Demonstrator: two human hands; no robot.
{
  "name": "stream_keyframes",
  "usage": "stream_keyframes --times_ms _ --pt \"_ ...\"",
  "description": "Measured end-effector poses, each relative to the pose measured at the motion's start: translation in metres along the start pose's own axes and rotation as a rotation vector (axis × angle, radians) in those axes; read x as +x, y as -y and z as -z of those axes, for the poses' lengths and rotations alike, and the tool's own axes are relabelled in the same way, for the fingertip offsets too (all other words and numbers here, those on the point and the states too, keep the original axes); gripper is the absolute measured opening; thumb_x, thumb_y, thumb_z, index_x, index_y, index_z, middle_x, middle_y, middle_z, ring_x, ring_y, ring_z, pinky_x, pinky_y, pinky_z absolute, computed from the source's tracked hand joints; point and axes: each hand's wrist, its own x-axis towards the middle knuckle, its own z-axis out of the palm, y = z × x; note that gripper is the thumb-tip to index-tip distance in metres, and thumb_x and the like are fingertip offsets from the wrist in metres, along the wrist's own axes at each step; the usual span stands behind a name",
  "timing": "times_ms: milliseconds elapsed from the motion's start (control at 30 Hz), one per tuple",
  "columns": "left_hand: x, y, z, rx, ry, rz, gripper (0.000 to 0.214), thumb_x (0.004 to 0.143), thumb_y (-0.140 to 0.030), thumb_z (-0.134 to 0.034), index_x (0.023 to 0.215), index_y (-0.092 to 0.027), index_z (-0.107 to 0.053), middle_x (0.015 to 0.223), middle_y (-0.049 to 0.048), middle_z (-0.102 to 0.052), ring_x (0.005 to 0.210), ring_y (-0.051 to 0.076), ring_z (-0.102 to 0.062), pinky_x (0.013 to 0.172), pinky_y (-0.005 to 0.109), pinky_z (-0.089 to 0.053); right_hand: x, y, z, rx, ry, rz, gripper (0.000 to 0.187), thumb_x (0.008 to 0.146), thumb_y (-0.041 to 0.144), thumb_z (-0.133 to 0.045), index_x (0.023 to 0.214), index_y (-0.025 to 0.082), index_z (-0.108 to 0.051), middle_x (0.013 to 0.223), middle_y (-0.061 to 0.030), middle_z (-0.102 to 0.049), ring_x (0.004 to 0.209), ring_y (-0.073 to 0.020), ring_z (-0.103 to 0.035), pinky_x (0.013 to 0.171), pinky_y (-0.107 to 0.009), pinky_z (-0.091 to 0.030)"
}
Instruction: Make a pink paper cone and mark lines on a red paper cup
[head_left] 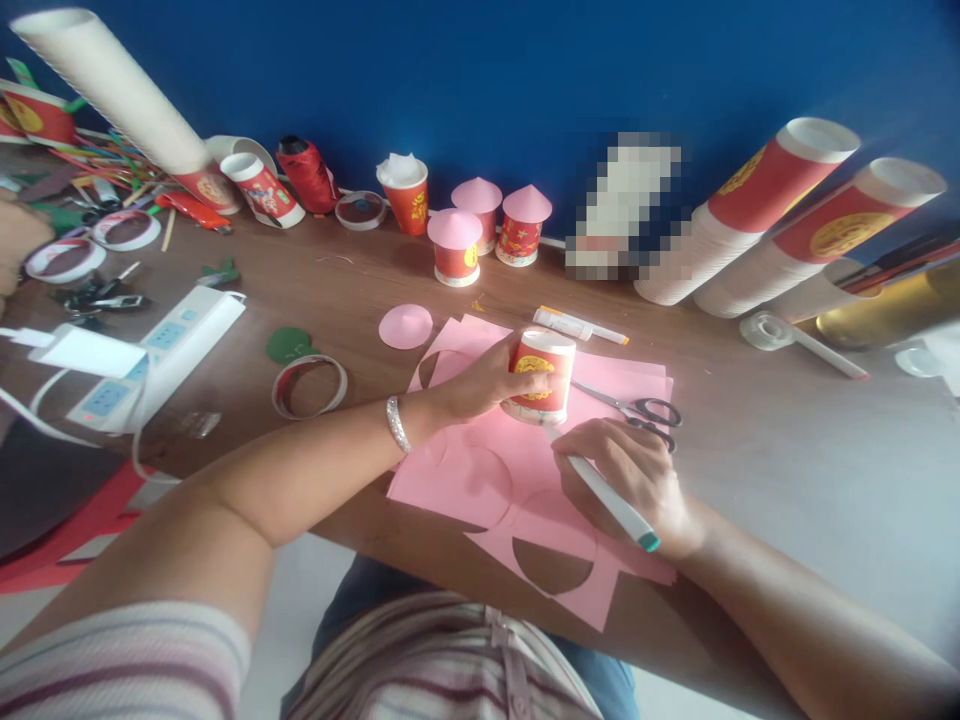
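I'm getting only blocky pixels over a pale object, upper right; at centre, the left hand is hiding part of a cup.

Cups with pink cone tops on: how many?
3, grouped by the blue wall: front cup, back cup, right cup. The held cup, in the left hand, has none.

Over there a red paper cup stands on flat pink paper sheets — black-handled metal scissors at right, a white plastic power strip well left, cone-topped red paper cups behind.
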Motion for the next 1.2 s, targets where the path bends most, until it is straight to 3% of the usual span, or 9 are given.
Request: stream_keyframes --times_ms 267,467,700,1200 --pt "-0.0006 -0.0065 -0.0034 0.009 -0.011 0.014 0.048 0.078 -0.043 -0.087 0.108 -0.018 -0.06 0.094 0.003 -0.065 0.082 0.015 -0.061 0.073 0.029 -0.053 0.0005 -0.0014 -0.0008 -0.058 -0.025 0.022 0.019 0.094 0.003 -0.06 0.104 0.019 -0.059 0.08 -0.001 -0.067 0.065 -0.0145 -0.062 0.06 -0.028 -0.052" --pt "-0.0009 -0.0026 0.0005 0.034 -0.007 0.021 0.047 0.08 -0.044 -0.085 0.112 -0.018 -0.062 0.1 0.0043 -0.066 0.089 0.016 -0.063 0.076 0.03 -0.054 -0.0023 -0.0034 -0.0006 -0.068 -0.024 0.0 0.018 0.095 0.005 -0.06 0.105 0.02 -0.06 0.079 0.0008 -0.066 0.064 -0.0127 -0.06 0.059 -0.026 -0.049" --pt "0.0003 -0.0032 -0.0007 -0.005 -0.015 0.022 0.049 0.078 -0.041 -0.087 0.111 -0.019 -0.06 0.098 0.0035 -0.067 0.086 0.016 -0.063 0.076 0.03 -0.053 -0.0004 -0.0013 0.0031 -0.091 -0.019 0.001 0.023 0.089 0.003 -0.061 0.103 0.02 -0.062 0.075 0.0024 -0.065 0.06 -0.0129 -0.059 0.055 -0.027 -0.045" --pt "-0.0002 -0.0008 -0.0003 -0.012 -0.03 0.023 0.05 0.077 -0.042 -0.088 0.111 -0.02 -0.06 0.101 0.0035 -0.066 0.088 0.016 -0.064 0.077 0.03 -0.054 0.0014 0.0016 0.001 -0.011 -0.018 0.063 0.028 0.089 -0.001 -0.061 0.109 0.019 -0.061 0.078 -0.0013 -0.068 0.064 -0.0157 -0.065 0.06 -0.029 -0.057"
